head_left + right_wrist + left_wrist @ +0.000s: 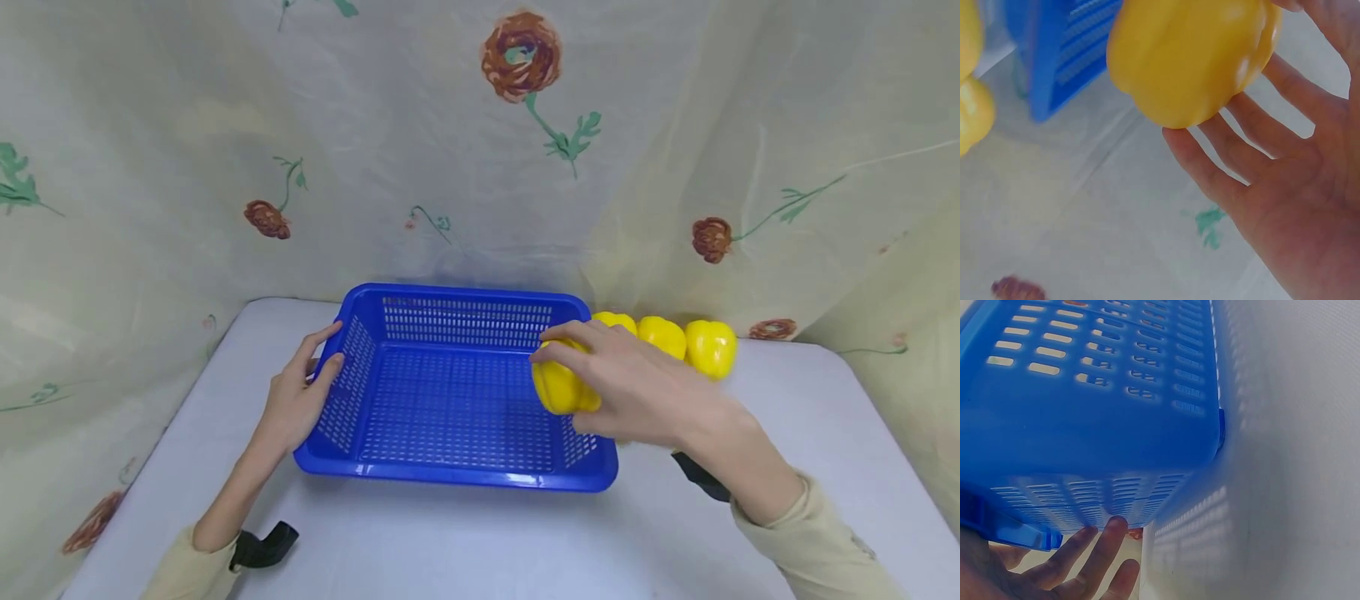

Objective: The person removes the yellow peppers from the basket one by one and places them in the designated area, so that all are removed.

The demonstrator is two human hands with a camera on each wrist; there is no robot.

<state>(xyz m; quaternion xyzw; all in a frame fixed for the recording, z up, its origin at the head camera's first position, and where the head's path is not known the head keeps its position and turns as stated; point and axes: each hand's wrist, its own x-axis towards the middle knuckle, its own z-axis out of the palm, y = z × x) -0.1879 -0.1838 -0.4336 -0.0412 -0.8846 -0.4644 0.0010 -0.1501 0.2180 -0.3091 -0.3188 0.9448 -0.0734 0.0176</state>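
Observation:
A blue plastic basket [450,477] with slotted walls stands on the table, its inside floor bare. My left hand [296,400] holds its left rim, thumb over the edge and fingers against the outer wall; in the left wrist view those fingers [1094,562] lie along the slotted side. My right hand [645,387] grips a yellow bell pepper [557,385] above the basket's right end. Seen from the right wrist, the pepper [1191,62] sits between thumb and spread, bent fingertips.
Three more yellow bell peppers [711,348] stand in a row behind the right hand, beside the basket's back right corner. A white cloth covers the table [450,542]. A flower-patterned curtain [420,117] hangs right behind it and along both sides.

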